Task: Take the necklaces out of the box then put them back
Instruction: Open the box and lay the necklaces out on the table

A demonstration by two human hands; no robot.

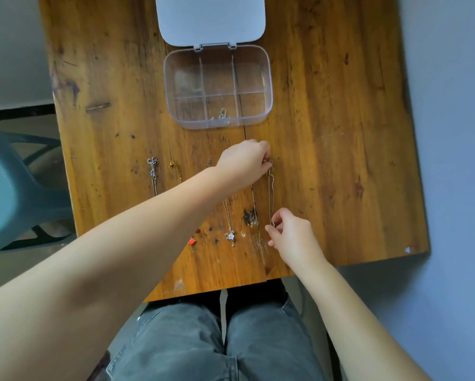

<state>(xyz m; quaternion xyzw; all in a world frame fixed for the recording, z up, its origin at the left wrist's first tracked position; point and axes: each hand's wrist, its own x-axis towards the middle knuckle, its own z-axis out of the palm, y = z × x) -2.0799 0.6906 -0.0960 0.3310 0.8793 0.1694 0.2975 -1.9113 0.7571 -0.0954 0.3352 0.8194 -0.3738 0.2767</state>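
A clear plastic box (269,86) with several compartments stands open at the table's far middle, its lid (211,17) folded back. One small necklace (222,114) lies in the front middle compartment. A thin necklace (270,193) is stretched flat on the wood. My left hand (244,160) pinches its far end and my right hand (294,237) pinches its near end. Left of it lie a chain with a flower pendant (230,235), a gold chain (175,167) and a silver one (153,171), partly hidden by my left forearm.
The wooden table (340,133) has a seam running under the stretched necklace and its near edge by my knees. A small red thing (191,240) peeks out beside my left forearm. A blue-green plastic chair (13,188) stands to the left of the table.
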